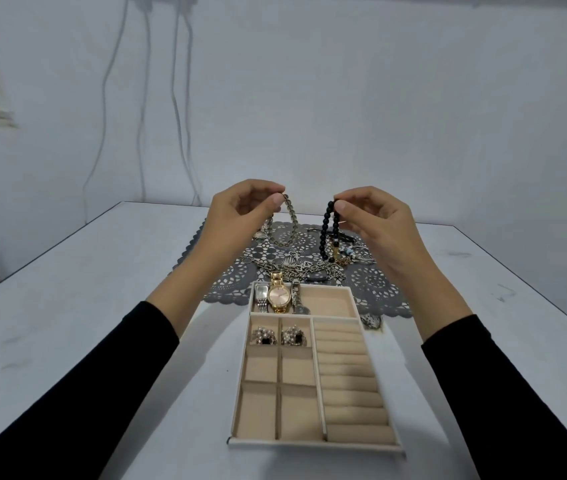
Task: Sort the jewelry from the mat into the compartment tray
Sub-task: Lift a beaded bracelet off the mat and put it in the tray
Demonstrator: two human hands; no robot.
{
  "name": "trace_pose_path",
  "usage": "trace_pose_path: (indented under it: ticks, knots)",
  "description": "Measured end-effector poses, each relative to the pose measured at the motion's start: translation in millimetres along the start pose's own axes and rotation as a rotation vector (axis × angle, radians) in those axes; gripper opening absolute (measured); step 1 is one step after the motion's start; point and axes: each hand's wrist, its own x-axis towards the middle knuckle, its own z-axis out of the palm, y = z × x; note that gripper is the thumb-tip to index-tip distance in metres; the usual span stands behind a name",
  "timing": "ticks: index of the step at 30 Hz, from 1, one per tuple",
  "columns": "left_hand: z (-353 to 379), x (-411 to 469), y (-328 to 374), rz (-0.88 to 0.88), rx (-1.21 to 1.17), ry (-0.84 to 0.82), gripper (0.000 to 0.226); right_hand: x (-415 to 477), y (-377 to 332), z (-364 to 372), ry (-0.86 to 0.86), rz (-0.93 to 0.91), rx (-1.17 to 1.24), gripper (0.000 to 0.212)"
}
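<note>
Both arms fwd, L hand (237,211) up pinching grey bead loop (291,218), R hand (379,220) pinching black beads (323,233), prob. thumb+index

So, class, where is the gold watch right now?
In the head view, the gold watch lies in the far compartment of the tray, between two silver watches.

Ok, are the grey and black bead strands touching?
Apart. The head view shows the grey strand hanging from the left hand, the black strand from the right hand, with mat visible between them.
</note>
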Motion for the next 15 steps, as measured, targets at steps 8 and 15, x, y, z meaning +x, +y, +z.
trace_pose_path:
  ticks: [8, 15]
  knots:
    - [-9, -38, 1, -0.033, -0.021, 0.018, 0.013, -32, -14, 10, -0.139, 0.025, 0.017, 0.012]
    - [-12, -58, 3, -0.022, -0.046, 0.012, 0.013, -56, -18, 18, -0.302, 0.062, 0.057, 0.013]
